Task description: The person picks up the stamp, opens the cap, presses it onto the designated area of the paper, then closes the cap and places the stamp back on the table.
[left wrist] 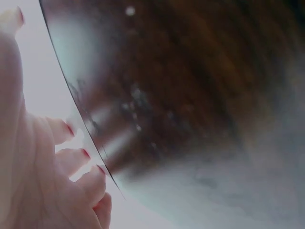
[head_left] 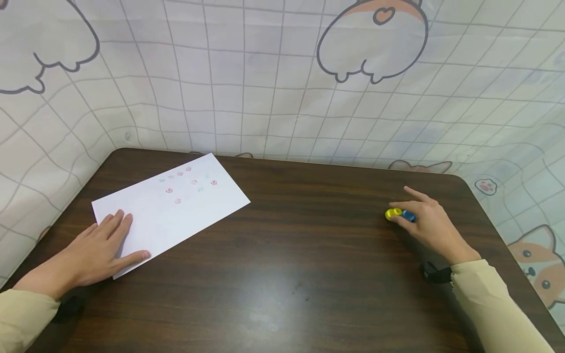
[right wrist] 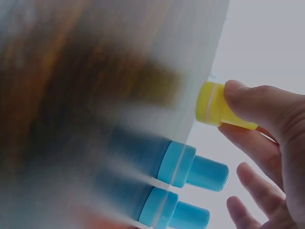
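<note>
My left hand (head_left: pixel 99 250) lies with straight, spread fingers on the left end of a white sheet of paper (head_left: pixel 176 225), its thumb along the near edge. Small pink and pale green paw prints dot the paper's far part. At the right of the table, my right hand (head_left: pixel 425 223) pinches a small yellow stamp (right wrist: pixel 209 102) between thumb and index finger. The stamp's reflection shows apart from it in the right wrist view. Close beside it stand two blue stamps (right wrist: pixel 178 164), partly hidden by the hand in the head view.
The dark wooden table (head_left: pixel 273 255) has a glossy top. Behind it and along its sides hangs a white gridded cloth (head_left: pixel 282 88) with cartoon dogs. A reddish patch shows at the lower edge of the right wrist view, near the blue stamps.
</note>
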### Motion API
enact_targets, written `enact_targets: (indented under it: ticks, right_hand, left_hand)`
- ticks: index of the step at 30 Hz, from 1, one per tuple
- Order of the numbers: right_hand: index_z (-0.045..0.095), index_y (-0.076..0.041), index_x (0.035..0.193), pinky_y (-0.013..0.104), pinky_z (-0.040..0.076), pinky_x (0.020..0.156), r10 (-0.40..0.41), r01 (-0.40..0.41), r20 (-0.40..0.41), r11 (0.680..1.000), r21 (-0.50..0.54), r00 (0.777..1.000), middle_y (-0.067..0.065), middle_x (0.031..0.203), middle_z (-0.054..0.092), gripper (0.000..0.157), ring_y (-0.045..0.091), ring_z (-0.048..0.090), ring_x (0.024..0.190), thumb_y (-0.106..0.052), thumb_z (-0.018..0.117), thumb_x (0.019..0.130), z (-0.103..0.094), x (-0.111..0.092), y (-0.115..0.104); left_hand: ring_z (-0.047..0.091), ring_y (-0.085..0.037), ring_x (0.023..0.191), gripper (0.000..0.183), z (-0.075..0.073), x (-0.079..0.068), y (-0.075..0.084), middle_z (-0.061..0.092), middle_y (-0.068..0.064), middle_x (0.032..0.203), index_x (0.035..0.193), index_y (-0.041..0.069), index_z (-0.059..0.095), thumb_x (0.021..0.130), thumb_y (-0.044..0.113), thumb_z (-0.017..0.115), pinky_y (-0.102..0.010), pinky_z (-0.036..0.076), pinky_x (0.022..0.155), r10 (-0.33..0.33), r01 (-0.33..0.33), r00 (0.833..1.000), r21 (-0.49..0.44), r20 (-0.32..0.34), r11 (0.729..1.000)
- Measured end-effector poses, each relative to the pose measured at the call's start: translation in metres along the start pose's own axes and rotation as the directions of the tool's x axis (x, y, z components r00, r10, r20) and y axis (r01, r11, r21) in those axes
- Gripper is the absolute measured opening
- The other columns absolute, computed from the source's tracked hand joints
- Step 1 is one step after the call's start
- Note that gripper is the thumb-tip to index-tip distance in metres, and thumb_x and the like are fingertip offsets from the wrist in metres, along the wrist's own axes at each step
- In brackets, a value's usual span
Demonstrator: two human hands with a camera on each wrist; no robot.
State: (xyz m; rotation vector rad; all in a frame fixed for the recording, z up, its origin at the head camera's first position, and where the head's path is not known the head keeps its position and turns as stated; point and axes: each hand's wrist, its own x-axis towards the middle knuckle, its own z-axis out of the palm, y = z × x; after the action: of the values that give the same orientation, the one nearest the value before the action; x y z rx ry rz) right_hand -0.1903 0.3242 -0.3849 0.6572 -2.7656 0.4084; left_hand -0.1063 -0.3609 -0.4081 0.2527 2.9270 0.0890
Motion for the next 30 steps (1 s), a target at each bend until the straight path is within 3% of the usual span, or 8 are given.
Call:
enact_targets:
  ticks: [8,11,13,15,19,21,26,30]
  right_hand:
    - [0.076,-0.005,0.119,0.065,0.058,0.09,0.077,-0.074,-0.045,0.994,0.077,0.996,0.029,0.138,0.064,0.04,0.052,0.066,0.117,-0.013,0.087,0.082,-0.002,-0.005,-0.005]
    - [0.078,-0.009,0.116,0.035,0.063,0.089,0.127,-0.116,-0.087,0.986,0.123,0.988,0.023,0.135,0.069,0.037,0.048,0.07,0.11,-0.015,0.089,0.081,-0.002,-0.006,-0.005]
    - [0.079,-0.011,0.112,0.013,0.055,0.083,0.166,-0.148,-0.102,0.975,0.165,0.981,0.02,0.134,0.07,0.034,0.047,0.071,0.109,-0.017,0.089,0.08,-0.003,-0.007,-0.005]
    - [0.08,-0.013,0.108,-0.001,0.042,0.077,0.208,-0.184,-0.103,0.961,0.206,0.973,0.018,0.133,0.071,0.029,0.045,0.071,0.109,-0.02,0.09,0.081,-0.004,-0.007,-0.006]
    - [0.08,-0.015,0.105,-0.002,0.043,0.073,0.282,-0.246,-0.098,0.928,0.278,0.954,0.016,0.131,0.073,0.026,0.039,0.071,0.109,-0.027,0.088,0.083,-0.005,-0.009,-0.008]
    - [0.081,-0.017,0.106,-0.001,0.046,0.073,0.327,-0.281,-0.103,0.907,0.314,0.94,0.011,0.128,0.075,0.028,0.02,0.074,0.108,-0.031,0.088,0.084,-0.005,-0.01,-0.009]
    - [0.08,-0.021,0.115,0.003,0.05,0.071,0.398,-0.318,-0.117,0.851,0.418,0.91,-0.025,0.109,0.076,0.033,-0.016,0.063,0.093,-0.032,0.087,0.084,-0.007,-0.013,-0.009]
    - [0.078,-0.017,0.12,0.005,0.054,0.074,0.396,-0.291,-0.107,0.808,0.512,0.912,-0.037,0.102,0.068,0.036,-0.013,0.067,0.09,-0.025,0.086,0.086,-0.01,-0.012,-0.01]
  left_hand:
    - [0.027,-0.064,0.145,0.111,0.0,0.001,0.004,0.024,-0.043,0.16,0.157,-0.013,0.025,0.093,0.072,0.057,-0.076,0.026,0.117,0.014,-0.014,1.0,0.002,-0.008,1.0]
    - [0.028,-0.064,0.145,0.11,0.0,0.0,0.007,0.025,-0.043,0.16,0.157,-0.013,0.026,0.093,0.071,0.058,-0.076,0.027,0.116,0.02,-0.02,1.0,0.006,-0.014,1.0]
    - [0.028,-0.064,0.145,0.11,-0.001,0.0,0.009,0.025,-0.043,0.16,0.157,-0.013,0.026,0.093,0.07,0.058,-0.076,0.027,0.116,0.026,-0.026,1.0,0.003,-0.016,1.0]
    - [0.027,-0.064,0.146,0.11,-0.001,0.001,0.011,0.024,-0.043,0.161,0.157,-0.013,0.025,0.093,0.07,0.058,-0.076,0.027,0.116,0.026,-0.026,1.0,-0.007,-0.01,1.0]
    - [0.027,-0.064,0.146,0.111,-0.003,0.004,0.016,0.023,-0.042,0.162,0.158,-0.012,0.023,0.093,0.071,0.058,-0.075,0.027,0.117,0.032,-0.033,0.999,-0.013,-0.007,0.999]
    - [0.028,-0.064,0.146,0.111,-0.003,0.006,0.018,0.023,-0.042,0.162,0.158,-0.012,0.024,0.093,0.071,0.058,-0.075,0.028,0.117,0.041,-0.041,0.999,-0.004,-0.013,0.999]
    - [0.028,-0.063,0.146,0.111,-0.004,0.009,0.023,0.024,-0.041,0.162,0.158,-0.012,0.024,0.093,0.072,0.058,-0.074,0.028,0.117,0.053,-0.053,0.998,0.007,-0.015,0.999]
    - [0.028,-0.063,0.147,0.112,-0.003,0.009,0.028,0.023,-0.041,0.163,0.158,-0.012,0.025,0.092,0.072,0.058,-0.074,0.028,0.117,0.062,-0.062,0.998,-0.001,-0.012,0.998]
